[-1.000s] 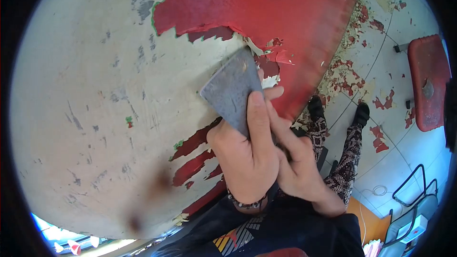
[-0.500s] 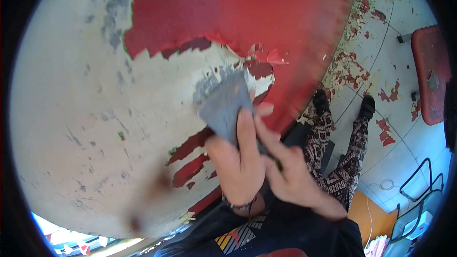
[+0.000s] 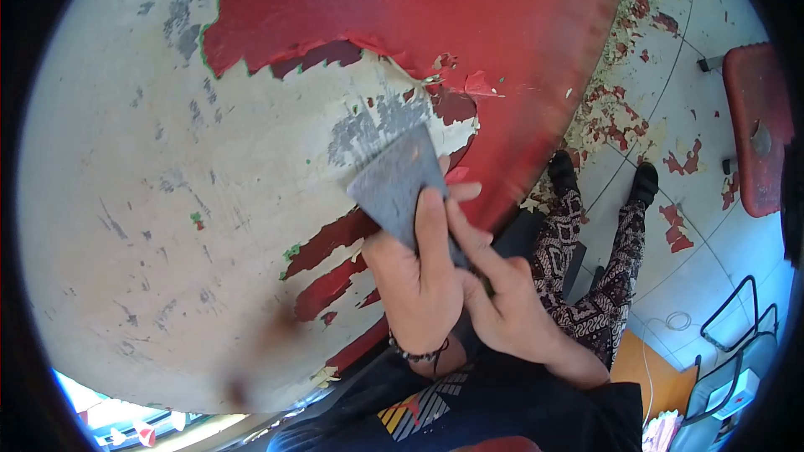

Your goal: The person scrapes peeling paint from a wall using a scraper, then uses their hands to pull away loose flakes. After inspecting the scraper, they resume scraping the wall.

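While your left hand point(image 3: 416, 285) wraps shut around the scraper point(image 3: 395, 184), index finger point(image 3: 431, 222) laid along the blade, your right hand point(image 3: 502, 301) closes over the handle just right of it. Blade lies flat on the round table point(image 3: 167, 201), beside the red paint point(image 3: 452, 17).

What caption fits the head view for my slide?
Both hands, left hand and right hand, press a scraper against a round tabletop with peeling red paint.

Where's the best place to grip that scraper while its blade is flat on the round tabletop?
Judging by its pose, grip the scraper at its narrow handle end, from the table edge nearest the body. The wide blade edge points away, and both the left hand and right hand already hold it there.
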The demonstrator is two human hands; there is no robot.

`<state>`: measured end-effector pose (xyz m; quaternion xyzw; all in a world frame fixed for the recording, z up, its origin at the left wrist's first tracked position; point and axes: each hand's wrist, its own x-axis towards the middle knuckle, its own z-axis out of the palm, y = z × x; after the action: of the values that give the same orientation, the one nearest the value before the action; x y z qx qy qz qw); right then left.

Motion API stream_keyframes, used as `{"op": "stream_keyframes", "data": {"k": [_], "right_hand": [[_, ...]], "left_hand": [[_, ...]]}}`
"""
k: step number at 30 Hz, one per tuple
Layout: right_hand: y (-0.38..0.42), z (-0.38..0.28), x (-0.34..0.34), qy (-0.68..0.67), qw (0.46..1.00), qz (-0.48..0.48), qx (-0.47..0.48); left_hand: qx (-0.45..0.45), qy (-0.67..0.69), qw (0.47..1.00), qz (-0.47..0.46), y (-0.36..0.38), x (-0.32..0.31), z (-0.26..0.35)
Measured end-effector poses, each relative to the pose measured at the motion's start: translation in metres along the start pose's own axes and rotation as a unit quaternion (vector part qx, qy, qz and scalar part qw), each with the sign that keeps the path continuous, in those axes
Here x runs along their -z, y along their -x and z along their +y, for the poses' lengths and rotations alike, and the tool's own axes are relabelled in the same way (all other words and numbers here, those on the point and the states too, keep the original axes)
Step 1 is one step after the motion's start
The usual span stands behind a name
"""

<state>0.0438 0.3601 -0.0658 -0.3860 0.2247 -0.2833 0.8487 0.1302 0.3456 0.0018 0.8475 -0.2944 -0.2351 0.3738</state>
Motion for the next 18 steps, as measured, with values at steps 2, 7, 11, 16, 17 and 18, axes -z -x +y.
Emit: {"op": "stream_keyframes", "data": {"k": [2, 7, 11, 16, 17, 18], "right_hand": [[-0.002, 0.014, -0.007, 0.057, 0.985, 0.065, 0.152], [-0.005, -0.006, 0.007, -0.011, 1.000, 0.017, -0.019], [0.012, 0.016, -0.011, -0.010, 0.998, 0.034, 0.051], [-0.005, 0.005, 0.003, -0.041, 0.999, 0.026, 0.003], [0.000, 0.009, 0.000, -0.028, 0.999, 0.028, 0.024], [0.007, 0.012, -0.001, -0.014, 0.999, 0.031, 0.042]], "left_hand": [[0.032, 0.009, 0.999, 0.040, 0.003, 0.000, -0.001], [-0.013, -0.020, 0.999, -0.024, -0.007, 0.000, -0.003], [0.016, -0.031, 0.999, -0.001, 0.003, 0.004, -0.006], [-0.014, -0.017, 0.999, -0.031, -0.009, -0.004, -0.003], [0.006, 0.003, 1.000, -0.010, -0.001, -0.005, -0.002], [0.008, 0.002, 1.000, -0.013, 0.004, -0.005, -0.005]]}}
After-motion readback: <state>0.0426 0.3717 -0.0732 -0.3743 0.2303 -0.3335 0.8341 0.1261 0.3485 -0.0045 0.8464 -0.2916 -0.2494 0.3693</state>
